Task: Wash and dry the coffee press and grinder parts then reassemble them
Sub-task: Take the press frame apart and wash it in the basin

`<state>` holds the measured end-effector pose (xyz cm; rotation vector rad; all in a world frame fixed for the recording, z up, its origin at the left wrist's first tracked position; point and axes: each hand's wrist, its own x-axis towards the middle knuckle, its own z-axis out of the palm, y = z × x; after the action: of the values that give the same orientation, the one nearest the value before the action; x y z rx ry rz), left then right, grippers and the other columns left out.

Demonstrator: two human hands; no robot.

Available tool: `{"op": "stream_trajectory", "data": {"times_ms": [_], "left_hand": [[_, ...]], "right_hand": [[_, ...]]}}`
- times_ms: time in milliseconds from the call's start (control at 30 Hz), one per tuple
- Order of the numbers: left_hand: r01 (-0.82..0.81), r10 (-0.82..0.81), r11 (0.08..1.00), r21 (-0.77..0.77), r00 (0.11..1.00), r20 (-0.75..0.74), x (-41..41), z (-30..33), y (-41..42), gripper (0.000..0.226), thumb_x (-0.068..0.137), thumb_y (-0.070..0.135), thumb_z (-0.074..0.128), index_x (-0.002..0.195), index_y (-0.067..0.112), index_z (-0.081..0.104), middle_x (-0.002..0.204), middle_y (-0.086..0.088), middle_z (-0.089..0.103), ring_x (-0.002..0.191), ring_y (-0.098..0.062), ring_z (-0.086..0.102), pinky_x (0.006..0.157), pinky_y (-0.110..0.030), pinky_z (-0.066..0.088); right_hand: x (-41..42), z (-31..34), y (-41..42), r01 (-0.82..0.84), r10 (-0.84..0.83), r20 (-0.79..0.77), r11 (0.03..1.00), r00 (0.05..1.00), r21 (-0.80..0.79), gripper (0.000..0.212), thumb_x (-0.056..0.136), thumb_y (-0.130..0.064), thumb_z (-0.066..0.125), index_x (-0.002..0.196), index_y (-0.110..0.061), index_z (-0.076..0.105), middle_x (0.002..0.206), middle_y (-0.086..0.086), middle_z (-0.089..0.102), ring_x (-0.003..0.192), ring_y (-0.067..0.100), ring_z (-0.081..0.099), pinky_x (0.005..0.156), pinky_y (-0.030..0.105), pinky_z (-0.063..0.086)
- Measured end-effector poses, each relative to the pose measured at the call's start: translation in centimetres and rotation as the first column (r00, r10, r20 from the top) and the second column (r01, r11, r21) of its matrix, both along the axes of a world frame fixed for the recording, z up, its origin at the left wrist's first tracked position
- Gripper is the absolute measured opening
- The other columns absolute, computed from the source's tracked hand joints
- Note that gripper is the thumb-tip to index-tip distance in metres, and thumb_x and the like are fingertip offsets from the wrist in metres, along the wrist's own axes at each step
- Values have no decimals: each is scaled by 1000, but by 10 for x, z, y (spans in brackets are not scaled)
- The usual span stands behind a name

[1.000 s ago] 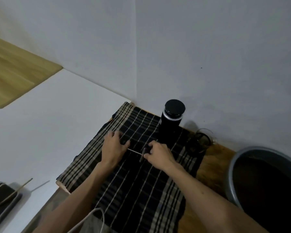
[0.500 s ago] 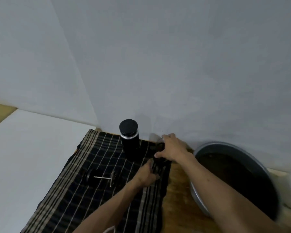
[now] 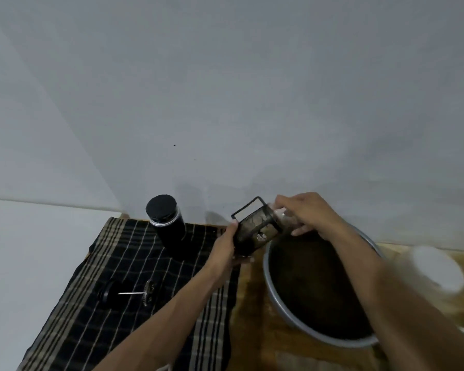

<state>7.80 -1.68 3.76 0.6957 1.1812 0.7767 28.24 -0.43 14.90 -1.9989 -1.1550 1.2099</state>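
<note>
Partway only: carafe (image 3: 255, 231) tilted at basin's (image 3: 272, 290) eleven o'clock, gripped by left hand (image 3: 225, 247) and right hand (image 3: 306, 215); plunger (image 3: 130, 292) drying on cloth (image 3: 118, 317), grinder (image 3: 168, 223) upright; reassembly left.

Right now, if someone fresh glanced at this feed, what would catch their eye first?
Both hands, at centre, hold the coffee press carafe tilted over the rim of the grey basin: the left hand grips its base, the right hand its mouth. Left of them, a black grinder stands upright on the plaid cloth, and the plunger lies on its side nearer the camera.
</note>
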Motion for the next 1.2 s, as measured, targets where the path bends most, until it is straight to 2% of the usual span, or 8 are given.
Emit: {"op": "stream_trajectory", "data": {"times_ms": [100, 233, 333, 433, 567, 800, 1033, 1200], "left_hand": [[47, -47, 998, 28, 999, 13, 54, 5, -2, 50, 102, 52, 53, 118, 8, 71, 113, -16, 75, 102, -32, 73, 69, -40, 61], [177, -178, 984, -29, 983, -43, 104, -4, -11, 43, 100, 52, 57, 120, 16, 68, 119, -10, 72, 108, -29, 69, 79, -50, 64], [211, -234, 963, -168, 964, -128, 124, -24, -13, 47, 100, 51, 57, 129, 14, 61, 125, -12, 66, 110, -34, 66, 84, -54, 62], [188, -246, 951, -246, 941, -231, 134, -46, -12, 53, 104, 50, 49, 139, 10, 53, 130, -14, 62, 114, -36, 61, 96, -55, 56], [156, -234, 947, -282, 935, -265, 138, -60, -5, 53, 106, 46, 46, 147, 13, 46, 130, -11, 61, 115, -33, 57, 105, -51, 47], [173, -278, 918, -358, 923, -265, 141, -67, 5, 47, 106, 41, 46, 145, 15, 45, 130, -12, 58, 116, -33, 56, 104, -49, 47], [129, -250, 919, -372, 921, -300, 145, -82, 12, 53, 99, 47, 55, 142, 18, 50, 122, -10, 61, 112, -33, 57, 109, -53, 45], [100, -165, 902, -421, 979, -121, 142, -74, 13, 35, 103, 40, 42, 129, 19, 54, 124, -14, 58, 112, -36, 54, 99, -63, 48]], "right_hand": [[57, -7, -32, 132, -143, -160, 988, 977, -74, 41, 80, -37, 74, 108, -7, 72, 93, 9, 70, 83, 25, 68, 75, 41, 64], [108, -42, -66, 245, -287, -264, 953, 921, -179, 32, 86, -40, 73, 110, -19, 70, 87, 2, 68, 80, 21, 64, 80, 38, 63], [125, -78, -83, 280, -363, -295, 916, 884, -289, 46, 87, -48, 76, 121, -19, 67, 111, 12, 68, 92, 25, 68, 70, 34, 62], [125, -100, -94, 300, -421, -336, 885, 843, -355, 36, 89, -41, 76, 114, -16, 67, 117, 19, 65, 101, 32, 69, 75, 39, 63], [124, -122, -95, 281, -437, -391, 875, 810, -394, 34, 89, -36, 73, 114, -13, 68, 119, 20, 67, 111, 34, 67, 87, 42, 62], [131, -147, -82, 297, -473, -393, 852, 788, -430, 40, 85, -34, 76, 120, -15, 67, 121, 15, 67, 111, 31, 66, 75, 39, 63], [136, -157, -75, 305, -481, -422, 855, 768, -420, 27, 89, -31, 74, 110, -14, 70, 119, 19, 70, 109, 31, 67, 91, 47, 61], [138, -151, -78, 296, -413, -483, 906, 772, -302, 31, 87, -19, 75, 117, -15, 67, 114, 12, 69, 110, 27, 65, 94, 49, 59]]}}
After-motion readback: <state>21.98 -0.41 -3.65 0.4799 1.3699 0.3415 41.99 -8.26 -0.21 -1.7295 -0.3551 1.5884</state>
